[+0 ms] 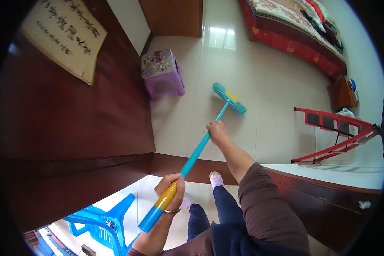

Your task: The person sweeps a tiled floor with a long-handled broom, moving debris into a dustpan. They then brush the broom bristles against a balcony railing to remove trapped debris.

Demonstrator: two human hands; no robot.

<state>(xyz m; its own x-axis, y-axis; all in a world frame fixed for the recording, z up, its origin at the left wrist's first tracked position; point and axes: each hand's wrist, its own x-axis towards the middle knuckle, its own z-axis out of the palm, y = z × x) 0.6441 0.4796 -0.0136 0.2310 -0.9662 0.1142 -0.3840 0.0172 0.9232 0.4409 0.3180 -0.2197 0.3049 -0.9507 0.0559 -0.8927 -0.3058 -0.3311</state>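
The fingers of your left hand (180, 186) clamp the yellow grip of the long blue-handled broom (195, 156); your right hand's (218, 132) fingers wrap it nearer its turquoise-and-yellow bristled head (229, 98). By the red-draped bed (286, 39), a brown box (342, 94) hides its inside.

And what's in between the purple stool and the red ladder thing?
The blue-green and yellow broom head, with pale tiled floor showing on both sides of it. That shows in the head view.
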